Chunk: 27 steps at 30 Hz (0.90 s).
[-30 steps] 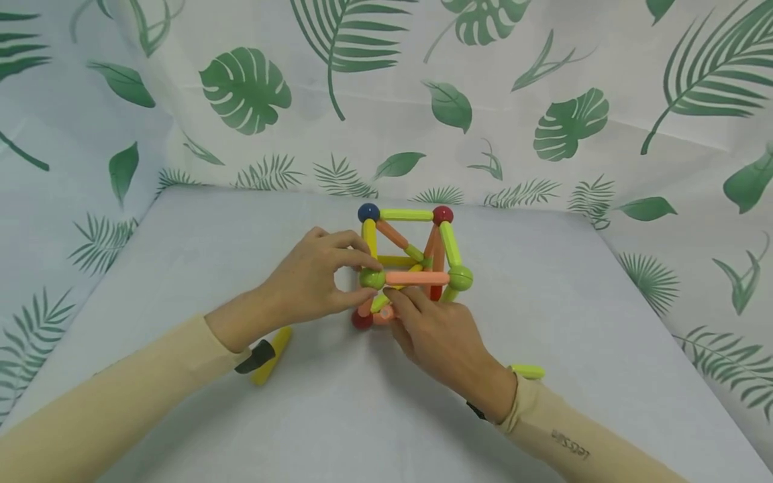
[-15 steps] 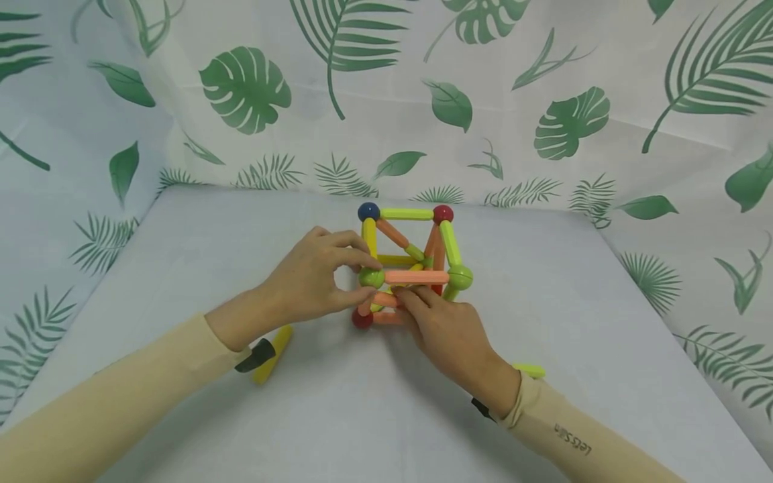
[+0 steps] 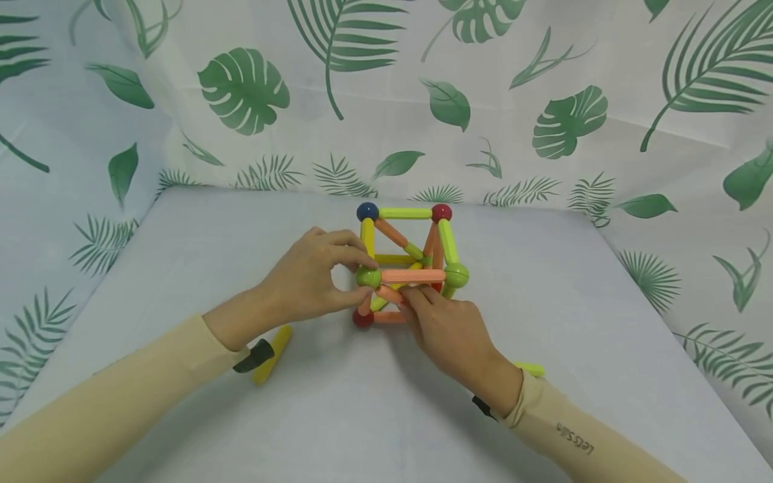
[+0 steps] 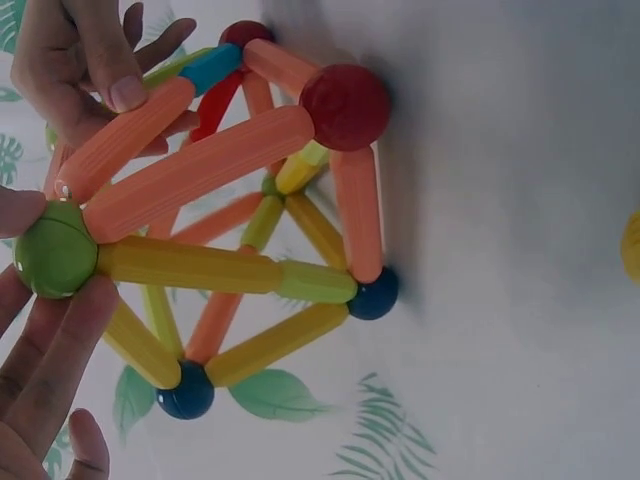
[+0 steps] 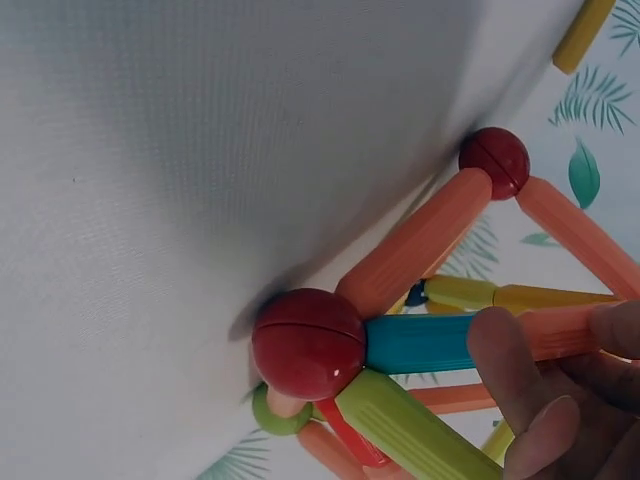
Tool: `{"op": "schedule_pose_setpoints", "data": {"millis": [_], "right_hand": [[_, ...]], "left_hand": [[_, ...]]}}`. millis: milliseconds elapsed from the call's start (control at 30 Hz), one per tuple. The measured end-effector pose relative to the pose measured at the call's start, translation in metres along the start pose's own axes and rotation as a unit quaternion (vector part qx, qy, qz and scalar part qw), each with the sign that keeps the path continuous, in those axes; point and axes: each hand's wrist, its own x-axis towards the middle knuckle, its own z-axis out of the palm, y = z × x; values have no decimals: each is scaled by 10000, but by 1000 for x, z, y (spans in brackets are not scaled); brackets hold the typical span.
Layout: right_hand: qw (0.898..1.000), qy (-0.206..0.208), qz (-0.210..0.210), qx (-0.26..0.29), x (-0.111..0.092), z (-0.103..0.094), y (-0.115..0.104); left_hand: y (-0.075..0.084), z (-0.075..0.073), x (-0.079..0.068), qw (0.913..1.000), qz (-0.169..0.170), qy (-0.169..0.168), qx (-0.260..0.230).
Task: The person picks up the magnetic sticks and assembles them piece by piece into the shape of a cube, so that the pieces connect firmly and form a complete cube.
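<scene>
A cube-like frame of magnetic rods and balls stands on the white table (image 3: 362,416), with a blue ball (image 3: 368,212) and a red ball (image 3: 441,213) at its upper back corners. My left hand (image 3: 296,278) pinches the green ball (image 4: 57,250) at the upper front left corner between thumb and fingers. On the front face, my right hand (image 3: 449,329) pinches an orange magnetic rod (image 4: 130,140). One end of that rod meets the green ball; its other end joins a short blue rod (image 5: 418,343), which reaches a lower red ball (image 5: 308,343). My right fingers partly cover the joint.
A loose yellow rod (image 3: 273,355) lies on the table beside my left wrist. Another loose rod, yellow-green (image 3: 530,369), shows behind my right wrist. A leaf-patterned cloth (image 3: 386,134) hangs behind the table and at its sides.
The orange rod's left end has swung from pointing outward, low in front of the frame, up to the green ball. My right hand shifted slightly right; my left hand stayed at the ball.
</scene>
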Motion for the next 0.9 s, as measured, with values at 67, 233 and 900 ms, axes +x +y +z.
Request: {"op": "schedule_pose_setpoints", "data": {"millis": [67,233,900], "right_hand": [[10000,16,2,-9,0,0,0],[10000,24,-10,-81,2,0,1],[9991,-269,90,-330,2,-1,7]], "left_hand": [[0,0,0,10000,21,10,-28],[-2,-1,0,10000,49,-9,-78],[1,-3,3,9997,-141,-198,10]]}}
